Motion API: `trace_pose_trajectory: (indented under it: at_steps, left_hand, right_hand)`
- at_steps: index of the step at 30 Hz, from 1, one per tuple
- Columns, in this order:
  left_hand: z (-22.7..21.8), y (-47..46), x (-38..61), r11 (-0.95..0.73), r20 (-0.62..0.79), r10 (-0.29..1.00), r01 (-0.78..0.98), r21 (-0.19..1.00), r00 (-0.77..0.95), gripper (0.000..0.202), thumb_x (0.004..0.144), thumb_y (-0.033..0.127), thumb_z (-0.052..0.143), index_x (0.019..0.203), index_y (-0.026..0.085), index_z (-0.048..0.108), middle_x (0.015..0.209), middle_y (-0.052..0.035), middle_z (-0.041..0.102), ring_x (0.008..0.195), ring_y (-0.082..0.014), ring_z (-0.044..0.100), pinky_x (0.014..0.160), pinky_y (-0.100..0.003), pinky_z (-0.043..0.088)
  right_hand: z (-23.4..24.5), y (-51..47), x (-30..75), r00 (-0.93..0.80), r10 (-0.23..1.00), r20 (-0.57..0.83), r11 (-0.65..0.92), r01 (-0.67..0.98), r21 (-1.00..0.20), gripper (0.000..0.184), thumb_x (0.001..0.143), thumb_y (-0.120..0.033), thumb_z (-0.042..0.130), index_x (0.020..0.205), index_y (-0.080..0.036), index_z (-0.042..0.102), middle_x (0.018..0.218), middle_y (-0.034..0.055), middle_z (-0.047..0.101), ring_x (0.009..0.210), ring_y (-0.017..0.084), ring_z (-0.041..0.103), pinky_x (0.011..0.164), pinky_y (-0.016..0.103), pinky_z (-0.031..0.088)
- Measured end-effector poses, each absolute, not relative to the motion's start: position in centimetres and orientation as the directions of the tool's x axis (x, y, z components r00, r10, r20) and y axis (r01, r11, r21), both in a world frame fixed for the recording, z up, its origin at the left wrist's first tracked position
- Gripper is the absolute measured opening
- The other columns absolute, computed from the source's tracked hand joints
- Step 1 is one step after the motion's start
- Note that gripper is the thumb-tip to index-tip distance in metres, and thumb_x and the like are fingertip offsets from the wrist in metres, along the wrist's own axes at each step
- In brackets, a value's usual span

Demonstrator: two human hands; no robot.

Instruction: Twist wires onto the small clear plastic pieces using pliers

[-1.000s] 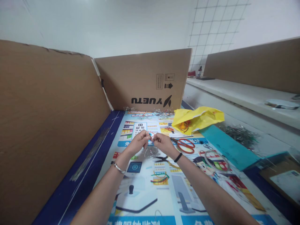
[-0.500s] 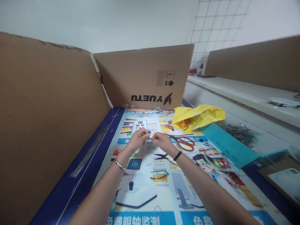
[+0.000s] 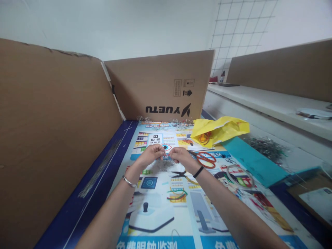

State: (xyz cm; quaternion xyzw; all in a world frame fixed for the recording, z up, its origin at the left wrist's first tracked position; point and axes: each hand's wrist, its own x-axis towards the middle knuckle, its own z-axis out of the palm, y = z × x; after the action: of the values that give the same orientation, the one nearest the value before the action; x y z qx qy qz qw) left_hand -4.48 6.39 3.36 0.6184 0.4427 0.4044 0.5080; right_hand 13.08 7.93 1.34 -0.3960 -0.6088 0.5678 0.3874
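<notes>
My left hand [image 3: 151, 154] and my right hand [image 3: 181, 156] are held close together above a printed poster [image 3: 178, 204] on the table. Both hands are closed in a pinch, fingertips almost meeting, on something thin and small that I cannot make out. A silver bangle sits on my left wrist and a black band on my right. Just below the hands lies a small heap of thin metal wire bits [image 3: 164, 164]. Dark pliers [image 3: 178, 174] lie close under my right wrist, and red-handled scissors [image 3: 204, 157] lie to the right of it.
Cardboard walls stand at the left [image 3: 52, 138] and back [image 3: 160, 86]. A yellow bag [image 3: 220, 129] holding orange bands lies at the back right. A wire ring [image 3: 238, 174], coloured wires [image 3: 177, 194], a teal sheet [image 3: 249, 160] and a pile of metal pieces [image 3: 267, 147] lie nearby.
Both hands have sunk slightly toward the heap of wire bits and stay pinched together. The view has shifted a little; nothing else has moved.
</notes>
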Motion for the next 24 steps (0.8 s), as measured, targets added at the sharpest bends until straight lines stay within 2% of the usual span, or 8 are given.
trace_pose_trajectory:
  at_steps: [8, 13, 24]
  left_hand:
    - [3.68, 6.14, -4.04, -0.090, 0.041, 0.960, 0.169, 0.981, 0.276, 0.009, 0.068, 0.022, 0.062, 0.072, 0.014, 0.060, 0.055, 0.0037, 0.055, 0.047, -0.0075, 0.050, 0.047, -0.019, 0.033]
    - [3.72, 6.16, -3.96, -0.084, 0.034, 0.959, 0.171, 0.982, 0.280, 0.009, 0.066, 0.021, 0.064, 0.069, 0.013, 0.062, 0.056, 0.0021, 0.058, 0.050, -0.0090, 0.052, 0.052, -0.021, 0.038]
    - [3.82, 6.06, -4.28, -0.074, 0.033, 0.949, 0.121, 0.990, 0.312, 0.020, 0.068, 0.030, 0.066, 0.074, 0.012, 0.058, 0.055, 0.0032, 0.055, 0.048, -0.0076, 0.050, 0.047, -0.019, 0.033]
  right_hand:
    - [2.22, 7.39, 12.94, -0.420, 0.907, 0.026, 0.017, -0.026, -1.000, 0.011, 0.059, -0.027, 0.058, 0.062, -0.017, 0.055, 0.047, -0.0066, 0.045, 0.043, 0.006, 0.036, 0.044, 0.021, 0.025]
    - [2.32, 7.14, 12.79, -0.412, 0.911, 0.023, 0.002, -0.051, -0.999, 0.010, 0.059, -0.025, 0.058, 0.060, -0.017, 0.054, 0.046, -0.0068, 0.043, 0.042, 0.006, 0.034, 0.043, 0.021, 0.023]
    - [2.17, 7.41, 12.95, -0.445, 0.895, -0.031, -0.052, -0.034, -0.998, 0.009, 0.059, -0.025, 0.055, 0.061, -0.016, 0.053, 0.043, -0.0065, 0.043, 0.039, 0.005, 0.034, 0.041, 0.020, 0.023]
